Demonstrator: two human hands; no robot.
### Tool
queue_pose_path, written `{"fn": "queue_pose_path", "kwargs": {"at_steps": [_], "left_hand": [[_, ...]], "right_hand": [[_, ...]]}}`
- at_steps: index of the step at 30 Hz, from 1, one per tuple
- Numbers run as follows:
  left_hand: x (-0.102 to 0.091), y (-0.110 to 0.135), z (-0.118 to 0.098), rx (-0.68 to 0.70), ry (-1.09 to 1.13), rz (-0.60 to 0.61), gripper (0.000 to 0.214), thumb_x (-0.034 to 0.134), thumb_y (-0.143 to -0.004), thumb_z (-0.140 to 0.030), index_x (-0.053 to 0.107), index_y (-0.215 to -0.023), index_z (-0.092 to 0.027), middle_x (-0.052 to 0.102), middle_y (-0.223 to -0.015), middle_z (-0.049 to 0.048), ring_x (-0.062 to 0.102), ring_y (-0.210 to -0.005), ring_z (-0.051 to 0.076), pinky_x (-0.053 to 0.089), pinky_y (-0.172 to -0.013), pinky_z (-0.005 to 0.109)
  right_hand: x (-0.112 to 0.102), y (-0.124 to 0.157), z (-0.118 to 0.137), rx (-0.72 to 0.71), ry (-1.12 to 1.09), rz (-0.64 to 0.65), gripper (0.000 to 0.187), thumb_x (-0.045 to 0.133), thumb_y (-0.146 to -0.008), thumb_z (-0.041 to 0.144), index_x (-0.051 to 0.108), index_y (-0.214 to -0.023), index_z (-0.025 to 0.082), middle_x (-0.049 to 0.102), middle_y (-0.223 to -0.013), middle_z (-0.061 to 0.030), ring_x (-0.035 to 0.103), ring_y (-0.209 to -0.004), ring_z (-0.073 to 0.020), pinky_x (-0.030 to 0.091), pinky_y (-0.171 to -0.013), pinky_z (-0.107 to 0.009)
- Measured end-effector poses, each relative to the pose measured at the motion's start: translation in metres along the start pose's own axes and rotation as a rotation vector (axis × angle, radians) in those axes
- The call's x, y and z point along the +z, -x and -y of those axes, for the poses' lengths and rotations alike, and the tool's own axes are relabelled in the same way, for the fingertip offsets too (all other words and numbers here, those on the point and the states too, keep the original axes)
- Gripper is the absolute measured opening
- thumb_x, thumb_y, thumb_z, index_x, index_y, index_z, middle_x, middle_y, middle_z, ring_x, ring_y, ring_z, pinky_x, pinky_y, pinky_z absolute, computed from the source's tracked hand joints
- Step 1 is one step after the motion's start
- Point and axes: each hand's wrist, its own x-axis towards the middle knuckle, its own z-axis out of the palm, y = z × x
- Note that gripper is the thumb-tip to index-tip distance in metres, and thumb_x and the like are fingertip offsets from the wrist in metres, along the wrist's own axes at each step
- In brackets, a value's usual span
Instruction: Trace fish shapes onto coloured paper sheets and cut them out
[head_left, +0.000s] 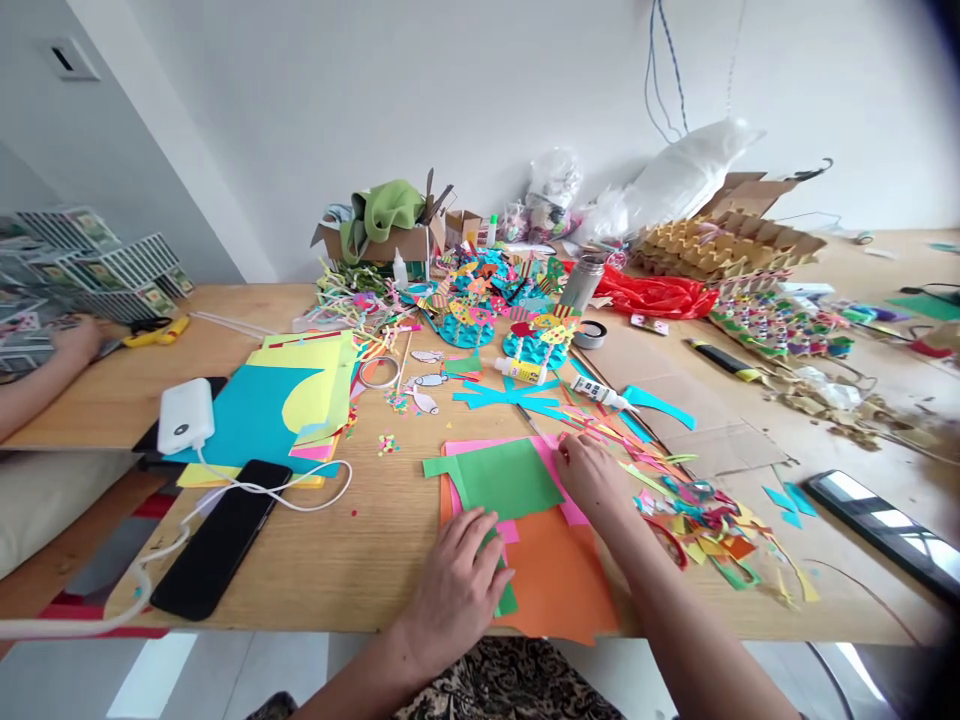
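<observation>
My left hand [459, 572] lies on a green paper strip [507, 598] and a sheet of orange paper [566, 570], its fingers stretched out and slightly bent. A larger piece of green paper [510, 478] lies above it, over pink paper [576, 512]. At that piece's right edge, my right hand [598, 482] is closed, fingers curled down. A thin, pointed stick-like tool [534, 424] shows just beyond its fingertips; whether the hand grips it or something else is hidden. Beyond lie blue paper strips [510, 396] and two glue bottles [523, 371].
Paper scraps [720, 520] lie right of my right arm. A phone [217, 545], power bank [186, 418] and cable stand left; another phone [885, 530] lies right. Blue-based paper crafts [461, 325] and a metal bottle [583, 285] stand behind. Another person's hand [79, 338] is far left.
</observation>
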Motion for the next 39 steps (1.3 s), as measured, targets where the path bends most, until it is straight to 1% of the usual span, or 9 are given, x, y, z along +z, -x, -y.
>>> {"fn": "queue_pose_path", "kwargs": {"at_steps": [7, 11, 13, 15, 17, 19, 22, 33, 39], "left_hand": [[-0.010, 0.003, 0.000, 0.005, 0.090, -0.073, 0.014, 0.051, -0.091, -0.019, 0.063, -0.083, -0.017, 0.066, -0.095, 0.0098, 0.062, -0.093, 0.022, 0.056, -0.083, 0.040], [-0.010, 0.008, 0.003, 0.006, 0.100, -0.067, 0.017, 0.053, -0.090, -0.018, 0.060, -0.075, -0.018, 0.065, -0.086, 0.0077, 0.061, -0.085, 0.021, 0.056, -0.076, 0.039], [-0.008, 0.009, 0.004, 0.000, 0.095, -0.070, 0.017, 0.053, -0.090, -0.017, 0.059, -0.074, -0.017, 0.065, -0.083, 0.0069, 0.061, -0.082, 0.021, 0.056, -0.074, 0.038], [-0.007, 0.011, 0.005, -0.008, 0.089, -0.067, 0.016, 0.052, -0.090, -0.017, 0.059, -0.075, -0.017, 0.065, -0.081, 0.0065, 0.062, -0.081, 0.021, 0.056, -0.074, 0.038], [-0.007, 0.011, 0.005, -0.017, 0.080, -0.060, 0.016, 0.051, -0.090, -0.017, 0.060, -0.077, -0.017, 0.065, -0.081, 0.0065, 0.063, -0.082, 0.021, 0.056, -0.074, 0.037], [-0.007, 0.012, 0.005, -0.022, 0.069, -0.057, 0.016, 0.050, -0.091, -0.018, 0.062, -0.080, -0.017, 0.066, -0.081, 0.0068, 0.063, -0.083, 0.021, 0.057, -0.076, 0.037], [-0.008, 0.013, 0.004, -0.029, 0.059, -0.071, 0.017, 0.048, -0.092, -0.017, 0.063, -0.084, -0.018, 0.067, -0.082, 0.0071, 0.064, -0.085, 0.021, 0.057, -0.077, 0.037], [-0.003, 0.016, 0.005, -0.029, 0.054, -0.079, 0.014, 0.048, -0.090, -0.015, 0.061, -0.087, -0.017, 0.067, -0.083, 0.0068, 0.064, -0.083, 0.021, 0.057, -0.076, 0.037], [-0.002, 0.016, 0.005, -0.031, 0.052, -0.096, 0.012, 0.050, -0.088, -0.014, 0.059, -0.081, -0.017, 0.066, -0.083, 0.0066, 0.063, -0.081, 0.021, 0.056, -0.073, 0.038]], "right_hand": [[0.004, 0.006, -0.016, 0.059, 0.032, -0.066, 0.026, 0.041, -0.093, 0.025, 0.063, -0.081, 0.018, 0.067, -0.088, -0.0104, 0.062, -0.076, -0.0212, 0.037, -0.062, -0.030], [0.005, 0.007, -0.023, 0.065, 0.037, -0.092, 0.028, 0.041, -0.094, 0.027, 0.065, -0.083, 0.016, 0.066, -0.086, -0.0130, 0.060, -0.088, -0.0262, 0.042, -0.071, -0.034], [0.007, 0.011, -0.021, -0.019, -0.004, -0.157, 0.029, 0.042, -0.095, 0.030, 0.067, -0.094, 0.015, 0.065, -0.091, -0.0139, 0.057, -0.093, -0.0280, 0.044, -0.077, -0.037], [0.009, 0.019, -0.017, -0.189, -0.075, -0.200, 0.031, 0.044, -0.095, 0.034, 0.065, -0.109, 0.016, 0.065, -0.101, -0.0135, 0.054, -0.099, -0.0282, 0.044, -0.084, -0.039], [0.011, 0.028, -0.010, -0.363, -0.124, -0.189, 0.035, 0.048, -0.094, 0.038, 0.061, -0.121, 0.020, 0.062, -0.115, -0.0128, 0.051, -0.109, -0.0295, 0.044, -0.089, -0.042], [0.014, 0.038, -0.003, -0.440, -0.122, -0.163, 0.039, 0.052, -0.092, 0.042, 0.059, -0.125, 0.023, 0.058, -0.126, -0.0125, 0.044, -0.122, -0.0329, 0.043, -0.092, -0.048], [0.019, 0.050, 0.002, -0.438, -0.088, -0.151, 0.040, 0.056, -0.089, 0.044, 0.061, -0.123, 0.025, 0.054, -0.133, -0.0130, 0.037, -0.130, -0.0362, 0.042, -0.094, -0.053], [0.022, 0.060, 0.001, -0.398, -0.036, -0.191, 0.032, 0.057, -0.088, 0.043, 0.064, -0.111, 0.022, 0.059, -0.125, -0.0144, 0.044, -0.124, -0.0369, 0.044, -0.090, -0.054], [0.020, 0.053, 0.015, -0.410, -0.112, -0.258, 0.041, 0.053, -0.091, 0.042, 0.057, -0.124, 0.019, 0.058, -0.125, -0.0159, 0.046, -0.121, -0.0348, 0.046, -0.090, -0.050]]}}
